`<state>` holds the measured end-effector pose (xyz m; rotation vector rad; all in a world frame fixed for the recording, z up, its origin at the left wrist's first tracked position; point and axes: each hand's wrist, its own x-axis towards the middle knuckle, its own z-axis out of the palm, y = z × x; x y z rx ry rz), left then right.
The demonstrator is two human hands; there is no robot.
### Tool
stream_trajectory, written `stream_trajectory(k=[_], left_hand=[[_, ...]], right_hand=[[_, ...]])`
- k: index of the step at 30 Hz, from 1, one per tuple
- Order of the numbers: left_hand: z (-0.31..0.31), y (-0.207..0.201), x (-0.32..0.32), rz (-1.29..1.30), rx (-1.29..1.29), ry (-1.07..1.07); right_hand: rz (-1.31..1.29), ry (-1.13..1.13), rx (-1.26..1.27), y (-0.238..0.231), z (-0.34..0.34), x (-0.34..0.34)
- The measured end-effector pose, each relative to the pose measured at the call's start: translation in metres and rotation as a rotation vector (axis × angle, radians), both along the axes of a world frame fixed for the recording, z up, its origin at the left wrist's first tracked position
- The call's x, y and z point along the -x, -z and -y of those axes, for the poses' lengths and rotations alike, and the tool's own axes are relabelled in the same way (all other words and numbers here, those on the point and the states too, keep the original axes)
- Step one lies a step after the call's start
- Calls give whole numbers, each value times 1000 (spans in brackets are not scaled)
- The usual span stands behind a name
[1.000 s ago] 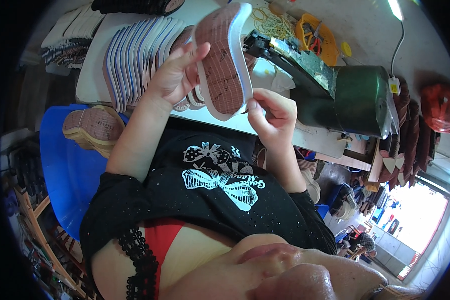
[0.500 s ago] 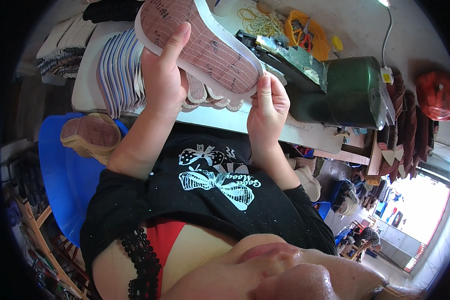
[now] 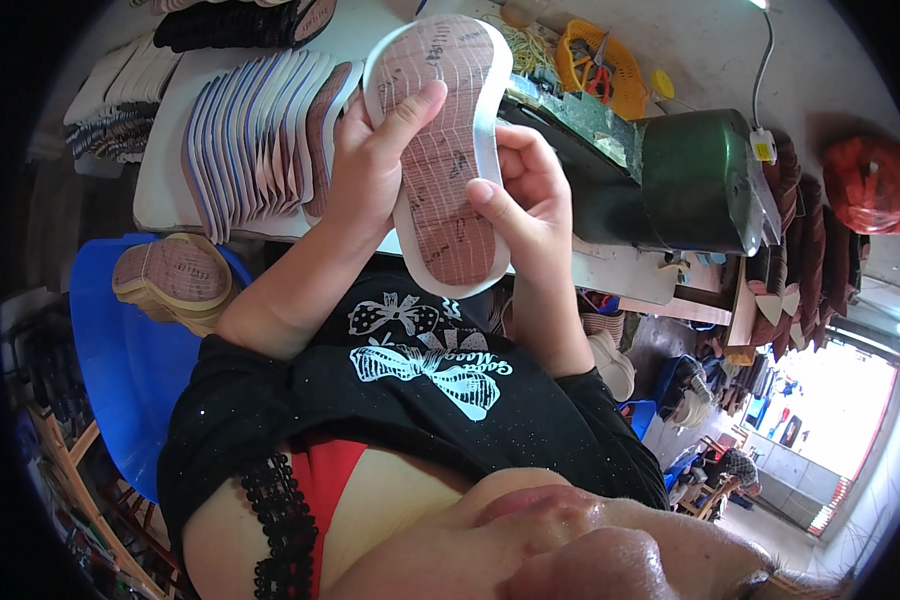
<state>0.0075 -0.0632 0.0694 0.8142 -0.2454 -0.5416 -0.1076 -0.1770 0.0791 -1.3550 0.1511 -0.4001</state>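
Observation:
A shoe insole (image 3: 448,165) is held up in front of me, its brown patterned face with a white rim turned toward me. On its left edge my left hand (image 3: 378,150) is closed, the thumb pressed flat on the face. My right hand (image 3: 532,190) grips the right edge with the thumb on top; some of its fingers are hidden behind the insole. Behind my left hand, a fanned row of blue-edged insoles (image 3: 250,140) lies on the white table (image 3: 165,190).
A green cylindrical machine (image 3: 695,180) stands at the right of the table, near a yellow basket (image 3: 602,70) of tools. A blue tub (image 3: 120,350) with bundled insoles (image 3: 175,275) is at my left. Farther right, a person (image 3: 738,468) sits near a bright doorway.
The insole has turned from slanting to nearly upright and come lower, nearer my body. My right hand has shifted from its lower end to its right edge.

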Motion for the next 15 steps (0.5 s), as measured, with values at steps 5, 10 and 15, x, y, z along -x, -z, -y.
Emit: stream_trajectory(k=[5,10,15], left_hand=[[-6,0,-9,-13,83,220],[1,-3,7,-82,127,435],[-8,-7,6,-18,51,390]], right_hand=[[54,-219,-166,-3,13,8],[170,-97,-446,24,3,-8],[98,-228,-287,8,14,-11]])
